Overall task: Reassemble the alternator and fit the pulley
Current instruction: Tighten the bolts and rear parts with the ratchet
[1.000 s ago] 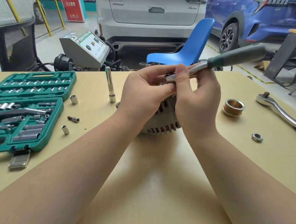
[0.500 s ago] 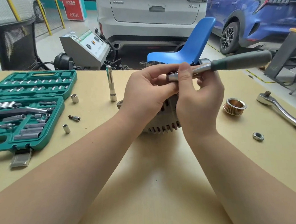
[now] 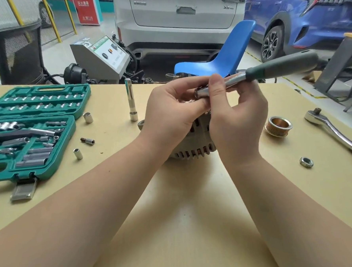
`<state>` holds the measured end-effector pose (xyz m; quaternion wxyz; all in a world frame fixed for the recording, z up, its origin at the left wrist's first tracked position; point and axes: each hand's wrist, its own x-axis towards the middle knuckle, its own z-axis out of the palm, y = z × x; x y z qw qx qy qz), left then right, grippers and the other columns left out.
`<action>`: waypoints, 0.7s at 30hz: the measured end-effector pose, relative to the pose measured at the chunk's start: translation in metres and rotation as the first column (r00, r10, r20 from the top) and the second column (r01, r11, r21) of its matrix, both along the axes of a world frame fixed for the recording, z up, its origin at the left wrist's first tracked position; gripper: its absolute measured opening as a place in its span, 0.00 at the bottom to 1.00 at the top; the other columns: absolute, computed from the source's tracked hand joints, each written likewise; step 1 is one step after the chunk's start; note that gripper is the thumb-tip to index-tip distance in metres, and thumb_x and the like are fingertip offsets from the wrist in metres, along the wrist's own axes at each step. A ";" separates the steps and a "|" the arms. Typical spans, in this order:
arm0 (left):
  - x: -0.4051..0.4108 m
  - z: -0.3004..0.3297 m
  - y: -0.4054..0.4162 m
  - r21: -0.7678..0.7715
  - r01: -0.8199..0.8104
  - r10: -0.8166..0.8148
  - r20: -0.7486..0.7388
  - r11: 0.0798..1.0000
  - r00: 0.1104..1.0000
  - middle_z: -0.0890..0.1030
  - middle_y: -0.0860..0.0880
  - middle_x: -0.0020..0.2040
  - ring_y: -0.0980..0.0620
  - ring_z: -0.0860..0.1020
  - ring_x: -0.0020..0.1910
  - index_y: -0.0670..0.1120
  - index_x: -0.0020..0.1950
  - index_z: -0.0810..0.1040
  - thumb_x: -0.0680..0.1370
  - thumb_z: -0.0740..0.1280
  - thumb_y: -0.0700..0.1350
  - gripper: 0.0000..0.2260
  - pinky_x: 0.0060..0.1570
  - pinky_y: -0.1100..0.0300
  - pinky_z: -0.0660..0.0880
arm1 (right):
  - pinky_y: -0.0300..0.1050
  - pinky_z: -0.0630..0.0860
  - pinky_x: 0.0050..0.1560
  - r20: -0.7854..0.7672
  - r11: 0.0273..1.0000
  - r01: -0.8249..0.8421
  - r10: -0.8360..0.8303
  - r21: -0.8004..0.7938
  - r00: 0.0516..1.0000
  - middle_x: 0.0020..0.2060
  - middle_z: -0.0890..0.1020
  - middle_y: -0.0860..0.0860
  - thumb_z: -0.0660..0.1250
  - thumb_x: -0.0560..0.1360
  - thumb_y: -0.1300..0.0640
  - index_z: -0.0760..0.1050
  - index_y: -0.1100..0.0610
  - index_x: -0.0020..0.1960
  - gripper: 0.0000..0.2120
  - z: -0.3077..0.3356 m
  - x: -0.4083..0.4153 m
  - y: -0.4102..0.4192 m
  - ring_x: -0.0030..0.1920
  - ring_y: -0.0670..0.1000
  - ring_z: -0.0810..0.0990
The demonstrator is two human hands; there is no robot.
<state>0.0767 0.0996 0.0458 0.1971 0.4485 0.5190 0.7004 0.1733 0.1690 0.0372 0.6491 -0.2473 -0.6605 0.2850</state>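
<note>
Ideally, the left hand (image 3: 170, 115) pinches the socket end while the right hand (image 3: 237, 117) grips the green-handled chrome driver (image 3: 270, 70), kept square above the ribbed grey alternator (image 3: 194, 146).

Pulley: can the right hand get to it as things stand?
Probably not yet: the right hand grips the ratchet. The pulley lies unobstructed on the table beside it.

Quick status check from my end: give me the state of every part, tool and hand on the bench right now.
Grey finned alternator: on the table, pulley not fitted.
Copper-coloured grooved pulley: loose on the table.
Silver hex nut: loose on the table.
Green-handled ratchet: held above the alternator.
Left hand: pinching the ratchet's head.
Right hand: gripping the ratchet's shaft.
Green socket case: open.
Chrome ratchet: lying unused.
</note>
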 end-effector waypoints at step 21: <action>-0.005 0.001 -0.002 -0.067 -0.005 0.004 -0.015 0.998 1.000 0.90 0.50 0.49 0.55 0.88 0.47 0.47 0.65 0.87 0.77 0.79 0.37 0.17 0.49 0.62 0.84 | 0.61 0.82 0.59 -0.272 0.523 -0.646 0.620 -0.556 0.736 0.53 0.84 0.67 0.65 0.83 0.54 0.82 0.63 0.54 0.14 0.019 0.009 0.033 0.56 0.65 0.85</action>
